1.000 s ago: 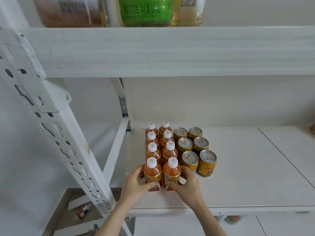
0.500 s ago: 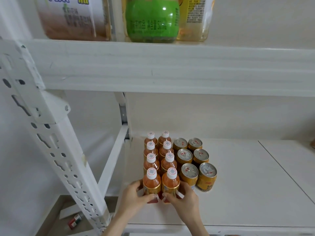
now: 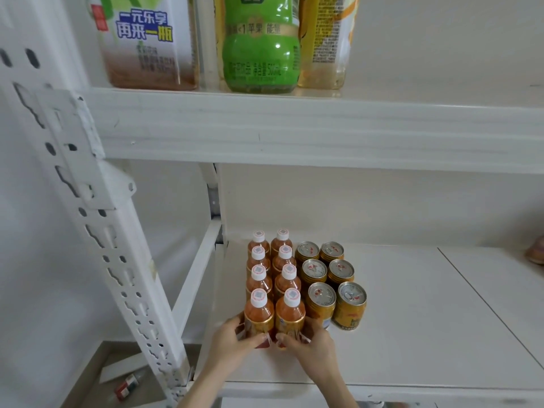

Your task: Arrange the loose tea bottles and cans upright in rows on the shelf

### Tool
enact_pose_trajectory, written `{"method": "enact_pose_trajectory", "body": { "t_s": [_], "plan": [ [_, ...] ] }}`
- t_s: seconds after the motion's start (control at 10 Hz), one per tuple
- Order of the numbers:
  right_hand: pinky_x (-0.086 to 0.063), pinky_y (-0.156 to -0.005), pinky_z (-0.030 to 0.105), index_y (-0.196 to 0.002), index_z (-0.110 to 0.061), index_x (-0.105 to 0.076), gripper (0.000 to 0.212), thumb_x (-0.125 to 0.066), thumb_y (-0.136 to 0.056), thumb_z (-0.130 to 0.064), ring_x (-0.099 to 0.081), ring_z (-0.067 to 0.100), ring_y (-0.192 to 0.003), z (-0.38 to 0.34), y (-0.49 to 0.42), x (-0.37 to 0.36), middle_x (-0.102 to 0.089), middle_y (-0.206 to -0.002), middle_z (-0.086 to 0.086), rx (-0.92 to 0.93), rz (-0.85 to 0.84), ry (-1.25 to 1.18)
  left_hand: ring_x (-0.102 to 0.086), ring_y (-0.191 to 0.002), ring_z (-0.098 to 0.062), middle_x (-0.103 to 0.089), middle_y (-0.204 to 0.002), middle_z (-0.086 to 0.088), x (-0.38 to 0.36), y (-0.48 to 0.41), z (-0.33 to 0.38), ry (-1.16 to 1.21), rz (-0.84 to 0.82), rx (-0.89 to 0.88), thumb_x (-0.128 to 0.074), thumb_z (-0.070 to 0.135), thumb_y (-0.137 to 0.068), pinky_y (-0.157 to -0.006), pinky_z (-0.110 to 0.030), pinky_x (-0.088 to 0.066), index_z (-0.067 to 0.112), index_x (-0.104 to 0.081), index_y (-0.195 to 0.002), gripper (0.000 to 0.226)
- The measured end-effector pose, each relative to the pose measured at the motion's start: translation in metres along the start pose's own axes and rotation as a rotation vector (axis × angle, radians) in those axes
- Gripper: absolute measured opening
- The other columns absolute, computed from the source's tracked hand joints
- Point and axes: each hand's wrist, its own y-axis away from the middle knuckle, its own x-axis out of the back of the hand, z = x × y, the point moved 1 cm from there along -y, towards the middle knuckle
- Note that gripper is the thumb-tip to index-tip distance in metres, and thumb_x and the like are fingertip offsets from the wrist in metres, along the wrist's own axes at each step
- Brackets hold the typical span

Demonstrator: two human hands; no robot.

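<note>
Several small orange tea bottles with white caps stand upright in two columns on the white shelf [image 3: 412, 319]. Beside them on the right, several gold cans [image 3: 351, 309] stand upright in two columns. My left hand [image 3: 232, 341] grips the front left bottle [image 3: 259, 316] around its lower label. My right hand [image 3: 309, 343] grips the front right bottle [image 3: 290, 315] the same way. Both bottles stand on the shelf, touching each other.
The upper shelf [image 3: 294, 128] carries three large bottles, a green one [image 3: 259, 45] in the middle. A white perforated upright [image 3: 117, 260] stands at the left. A small red and white item [image 3: 126, 387] lies on the floor below. A brown object [image 3: 535, 253] sits at the shelf's far right.
My view has tilted upward, showing more of the upper shelf. Both hands keep holding the two front bottles, which stay in place.
</note>
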Motion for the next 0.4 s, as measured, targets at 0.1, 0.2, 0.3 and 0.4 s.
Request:
{"method": "enact_pose_trajectory", "body": {
  "t_s": [0.1,0.2,0.3,0.4],
  "plan": [
    [-0.045,-0.08,0.019,-0.127,-0.022,-0.052,0.074,-0.082,-0.064,-0.043,-0.06,0.009,-0.098,-0.001,0.009,0.011,-0.065,-0.111,-0.011,-0.003,-0.055,0.061,-0.059,-0.113,-0.016,-0.064,-0.119,0.003,0.001,0.009,-0.006,-0.046,0.004,-0.003,-0.081,0.037,-0.069,-0.096,-0.031,-0.049,0.018,-0.055,-0.126,0.066],
    [-0.045,-0.088,0.024,-0.137,-0.016,-0.044,0.078,-0.079,-0.071,-0.039,-0.056,0.015,-0.111,-0.008,0.028,0.038,-0.055,-0.132,-0.002,-0.029,-0.079,0.138,-0.047,-0.13,-0.025,-0.046,-0.145,-0.011,0.007,0.017,-0.016,-0.113,0.033,0.027,-0.078,0.035,-0.074,-0.105,-0.035,-0.042,0.007,-0.036,-0.143,0.086],
    [-0.05,-0.09,0.027,-0.129,-0.017,-0.052,0.063,-0.08,-0.074,-0.028,-0.059,0.013,-0.108,-0.031,0.06,0.08,-0.06,-0.124,-0.004,0.045,-0.032,0.17,-0.047,-0.129,-0.024,-0.047,-0.141,-0.008,0.009,0.045,-0.033,-0.079,0.093,-0.001,-0.079,0.021,-0.074,-0.104,-0.034,-0.042,0.009,-0.039,-0.141,0.079],
    [-0.054,-0.088,0.027,-0.109,-0.025,-0.065,0.039,-0.08,-0.073,-0.019,-0.066,0.01,-0.1,-0.08,0.105,0.14,-0.072,-0.101,-0.009,0.255,0.12,0.062,-0.053,-0.121,-0.03,-0.056,-0.127,-0.011,0.01,0.072,-0.061,0.141,0.055,0.053,-0.072,-0.005,-0.076,-0.089,-0.033,-0.049,0.012,-0.059,-0.123,0.051]
  ]
}}
